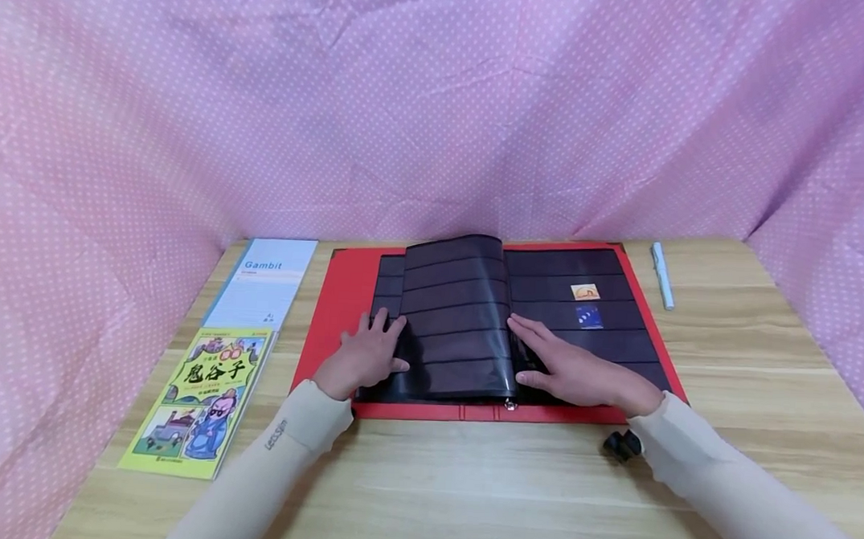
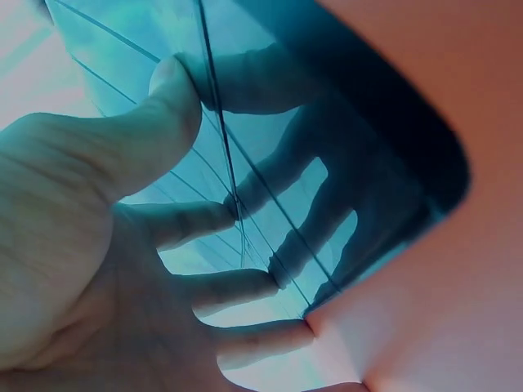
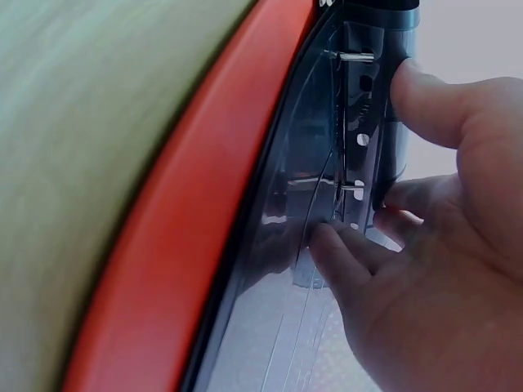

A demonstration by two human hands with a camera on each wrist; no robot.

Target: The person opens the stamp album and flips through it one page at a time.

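A red stamp album (image 1: 344, 286) lies spread on the table, its black pocket pages held by metal rings (image 3: 356, 57). One black page (image 1: 459, 303) arches over the left side. My left hand (image 1: 365, 355) rests at that page's left edge, fingers spread with tips on the black sheets and the thumb (image 2: 176, 90) against the page. Near the spine, my right hand (image 1: 580, 368) touches the inner side of the right page with its fingertips, the thumb (image 3: 425, 102) close by the rings. An orange stamp (image 1: 585, 291) and a blue stamp (image 1: 588, 316) sit in the right page's pockets.
At the left, a yellow comic book (image 1: 198, 404) overlaps the lower edge of a pale blue notebook (image 1: 265, 278). A light blue pen (image 1: 662, 275) lies right of the album. Small black object (image 1: 622, 445) by my right wrist. Pink dotted cloth (image 1: 409, 124) hangs behind the table.
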